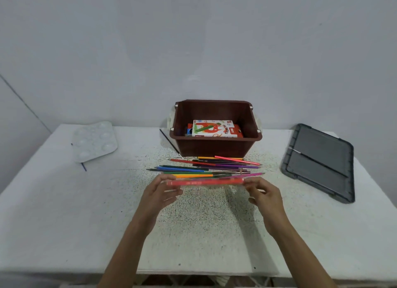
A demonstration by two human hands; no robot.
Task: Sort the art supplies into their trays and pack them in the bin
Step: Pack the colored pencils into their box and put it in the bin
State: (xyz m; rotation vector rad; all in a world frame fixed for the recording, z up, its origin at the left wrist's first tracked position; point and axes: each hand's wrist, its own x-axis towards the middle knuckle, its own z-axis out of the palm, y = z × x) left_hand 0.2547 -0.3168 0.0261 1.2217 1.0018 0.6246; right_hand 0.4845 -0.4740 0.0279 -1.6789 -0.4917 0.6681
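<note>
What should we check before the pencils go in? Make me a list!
1. Grip on the red case, left hand and right hand at its ends: ok.
2. Case open to take the pencils: cannot tell, it is blurred.
3. Pencils lying together in front of the bin: ok.
4. Bin uncovered, lid set aside: ok.
5. All brushes gathered: not ok; a brush lies on the lid, a black brush beside the bin.

Hands: left hand and right hand pinch a red case by its ends.
Pencils: scattered just beyond the hands.
Bin: farther beyond them.
</note>
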